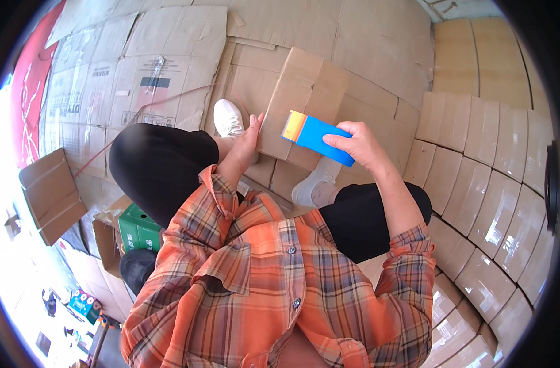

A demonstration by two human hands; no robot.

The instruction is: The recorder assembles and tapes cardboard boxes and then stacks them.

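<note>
A closed brown cardboard box (295,92) stands tilted on the floor between my feet. My left hand (243,144) is at its left side, fingers stretched out along the side and not wrapped round it; the palm is turned partly out of sight. In my right hand (356,144) is a blue tape dispenser (320,136) with a yellow-orange end, gripped with the thumb on top and the fingers round its far side. The dispenser is held over the near right part of the box, its orange end pointing left. Whether it touches the cardboard I cannot tell.
Flattened cardboard sheets (169,80) cover the floor. Taped brown cartons (476,178) are stacked along the right. At the left are an open carton (53,193) and a green box (139,227). My white shoes (229,116) flank the box.
</note>
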